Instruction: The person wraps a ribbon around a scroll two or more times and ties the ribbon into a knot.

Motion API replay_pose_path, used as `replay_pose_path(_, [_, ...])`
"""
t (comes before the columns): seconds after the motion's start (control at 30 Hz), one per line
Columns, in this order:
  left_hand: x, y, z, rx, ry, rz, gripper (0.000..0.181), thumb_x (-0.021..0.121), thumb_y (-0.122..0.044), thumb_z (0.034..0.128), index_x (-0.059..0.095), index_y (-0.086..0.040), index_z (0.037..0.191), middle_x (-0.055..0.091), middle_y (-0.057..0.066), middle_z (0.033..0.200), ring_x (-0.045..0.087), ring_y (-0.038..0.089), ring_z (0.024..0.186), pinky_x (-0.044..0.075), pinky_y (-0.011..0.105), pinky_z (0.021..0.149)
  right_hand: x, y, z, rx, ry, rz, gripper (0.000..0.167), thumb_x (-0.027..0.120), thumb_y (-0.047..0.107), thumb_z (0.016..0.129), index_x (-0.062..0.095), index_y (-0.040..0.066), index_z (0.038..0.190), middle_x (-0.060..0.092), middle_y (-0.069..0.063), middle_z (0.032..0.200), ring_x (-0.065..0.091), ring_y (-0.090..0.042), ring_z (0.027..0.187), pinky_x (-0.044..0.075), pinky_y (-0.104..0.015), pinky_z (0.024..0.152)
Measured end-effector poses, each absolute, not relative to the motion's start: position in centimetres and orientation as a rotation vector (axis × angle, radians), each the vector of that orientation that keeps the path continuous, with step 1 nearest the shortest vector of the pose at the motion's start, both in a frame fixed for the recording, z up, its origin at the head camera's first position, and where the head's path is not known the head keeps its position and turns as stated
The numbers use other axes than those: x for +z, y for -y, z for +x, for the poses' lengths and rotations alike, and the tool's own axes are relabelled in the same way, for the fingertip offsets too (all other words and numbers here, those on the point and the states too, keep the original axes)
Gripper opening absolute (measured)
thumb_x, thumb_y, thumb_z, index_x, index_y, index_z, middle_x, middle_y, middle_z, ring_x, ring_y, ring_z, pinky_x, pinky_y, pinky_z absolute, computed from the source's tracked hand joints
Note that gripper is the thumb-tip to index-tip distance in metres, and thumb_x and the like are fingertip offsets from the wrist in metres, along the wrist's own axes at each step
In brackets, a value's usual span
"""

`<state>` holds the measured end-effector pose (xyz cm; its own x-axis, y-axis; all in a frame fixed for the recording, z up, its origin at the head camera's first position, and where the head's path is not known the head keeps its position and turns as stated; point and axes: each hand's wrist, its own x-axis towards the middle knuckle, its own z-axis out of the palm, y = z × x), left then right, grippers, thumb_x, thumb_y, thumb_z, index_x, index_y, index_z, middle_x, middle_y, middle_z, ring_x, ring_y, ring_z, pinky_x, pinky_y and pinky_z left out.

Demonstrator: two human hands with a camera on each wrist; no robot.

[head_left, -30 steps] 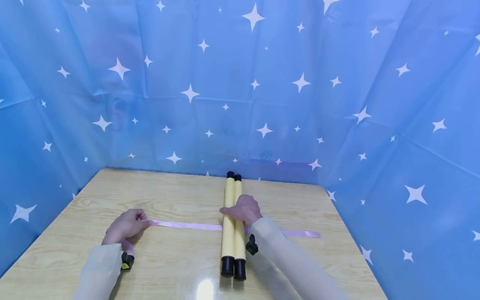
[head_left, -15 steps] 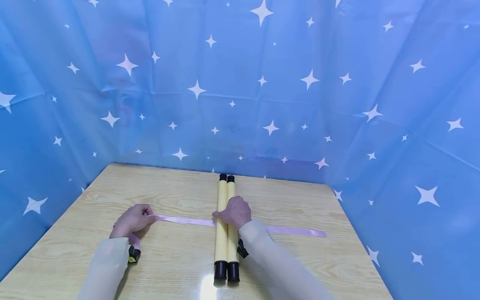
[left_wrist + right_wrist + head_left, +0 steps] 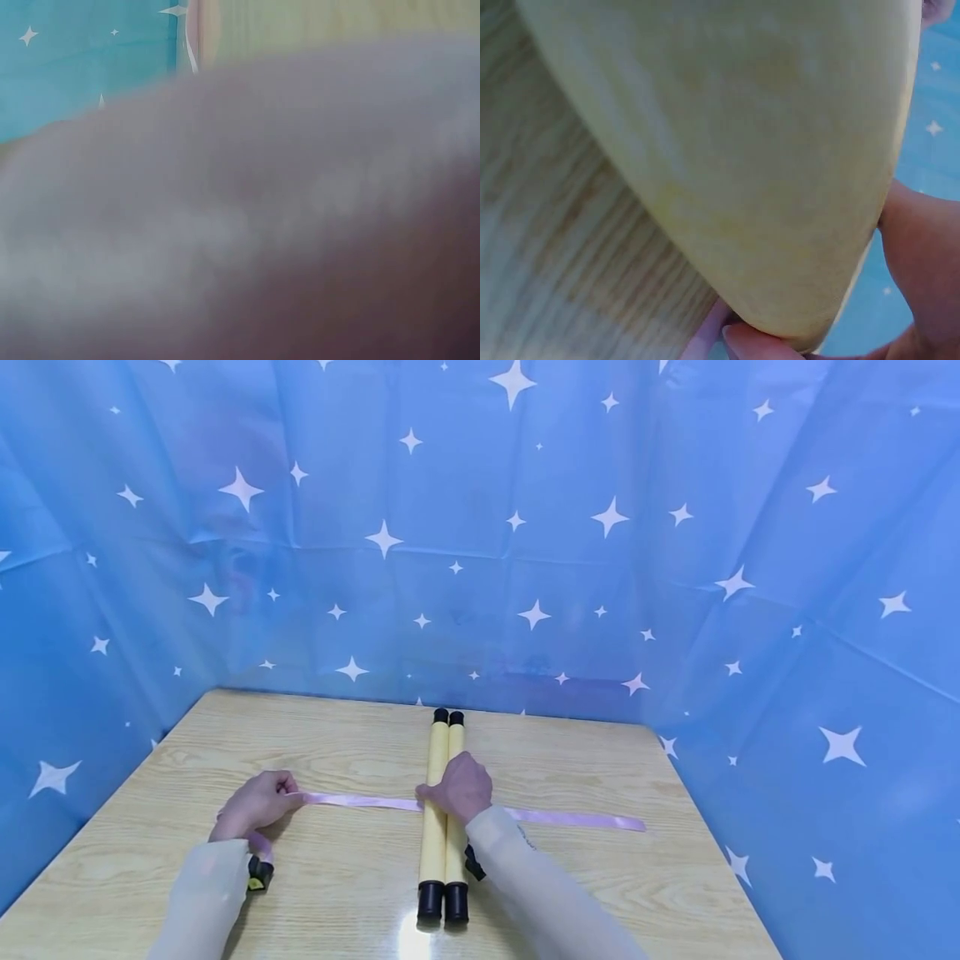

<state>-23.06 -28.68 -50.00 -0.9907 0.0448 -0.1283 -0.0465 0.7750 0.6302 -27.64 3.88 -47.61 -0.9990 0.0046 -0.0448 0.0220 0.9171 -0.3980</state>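
Two long pale-yellow tubes with black end caps lie side by side on the table, the left tube touching the right tube. My right hand grips them near their middle, thumb over the left one. In the right wrist view, a yellow tube fills the middle, with a fingertip at its lower edge. A pink ribbon runs crosswise beneath the tubes. My left hand pinches it to the left of the tubes; more ribbon trails by the wrist. A blurred sleeve hides the left hand's fingers in the left wrist view.
The wood-grain table reaches back to a blue curtain with white stars, which also hangs along both sides. The ribbon's other end lies flat on the right side of the table.
The two tubes, held by my right hand, have shifted left along the ribbon. My left hand keeps pinching the ribbon in about the same place. The head view has shifted slightly.
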Motion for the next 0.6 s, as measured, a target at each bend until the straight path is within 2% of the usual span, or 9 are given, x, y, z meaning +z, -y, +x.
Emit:
replay_pose_path(0.23, [-49.9,28.4,-23.0,1.007,-2.841,0.009,0.03,0.066,-0.036,0.0994,0.056,-0.011,0.086,0.053,0.002,0.08,0.048,0.02,0.073,0.035,0.035,0.067,-47.8,-4.2,-27.4,-0.48,-3.072,0.038,0.082,0.077,0.07,0.076,0.054,-0.001,0.11,0.057,-0.009,0.072,0.058,-0.02,0.059,0.049,-0.032,0.051])
replay_pose_path(0.33, [-49.9,28.4,-23.0,0.997,-2.844,0.014,0.03,0.066,-0.036,0.0996,0.057,-0.011,0.086,0.054,0.002,0.081,0.048,0.02,0.073,0.035,0.034,0.067,-47.6,-5.1,-27.3,-0.449,-3.071,-0.018,0.083,0.068,0.075,0.082,0.057,-0.002,0.111,0.059,-0.012,0.075,0.058,-0.023,0.064,0.047,-0.034,0.053])
replay_pose_path(0.43, [-49.9,28.5,-22.9,0.978,-2.858,0.016,0.031,0.065,-0.037,0.1001,0.057,-0.012,0.085,0.054,0.002,0.08,0.048,0.02,0.072,0.035,0.034,0.066,-47.2,-6.5,-27.5,-0.513,-3.008,-0.115,0.078,0.059,0.072,0.091,0.061,-0.003,0.111,0.062,-0.015,0.083,0.06,-0.027,0.071,0.049,-0.037,0.058])
replay_pose_path(0.5, [-49.9,28.5,-23.0,0.964,-2.868,0.019,0.032,0.064,-0.038,0.1002,0.057,-0.012,0.085,0.054,0.002,0.08,0.048,0.02,0.071,0.034,0.034,0.065,-46.8,-7.8,-27.7,-0.574,-2.959,-0.2,0.073,0.057,0.066,0.096,0.062,-0.004,0.115,0.065,-0.018,0.092,0.063,-0.029,0.078,0.052,-0.041,0.066])
replay_pose_path(0.6, [-50.0,28.5,-23.1,0.955,-2.871,0.033,0.032,0.064,-0.039,0.1002,0.057,-0.012,0.085,0.055,0.002,0.08,0.048,0.02,0.072,0.035,0.034,0.065,-46.5,-10.0,-28.0,-0.661,-2.878,-0.305,0.068,0.055,0.058,0.1,0.061,-0.004,0.126,0.068,-0.02,0.115,0.068,-0.032,0.099,0.056,-0.046,0.087])
